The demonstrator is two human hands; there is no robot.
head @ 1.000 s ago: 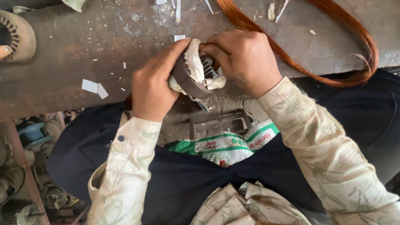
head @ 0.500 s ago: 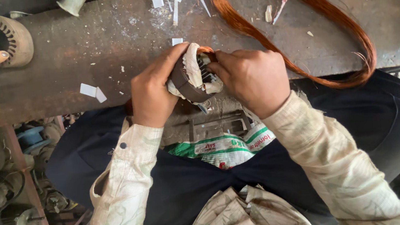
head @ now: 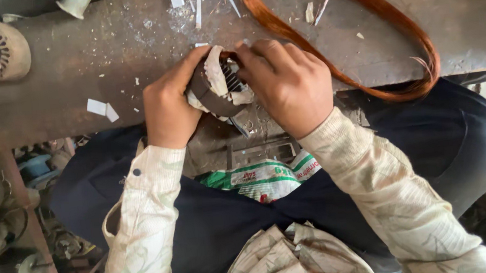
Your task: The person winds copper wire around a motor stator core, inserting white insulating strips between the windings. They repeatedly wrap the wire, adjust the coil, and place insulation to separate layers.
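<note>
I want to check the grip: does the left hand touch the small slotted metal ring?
Touching. The head view shows the left hand wrapped around the side of the metal ring, no gap; the right hand presses it too.

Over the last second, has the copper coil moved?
No. The coil lies where it did on the bench, its loop end at the near edge, no nearer the paper scraps.

Long shirt sleeves, cream with faint green leaf print, cuffs at wrists. Small dark button on left sleeve cuff. Left hand (head: pixel 168 111) and right hand (head: pixel 292 84) bare, no gloves. Dark navy trousers. Shirt hem same pale print, brown-stained.
</note>
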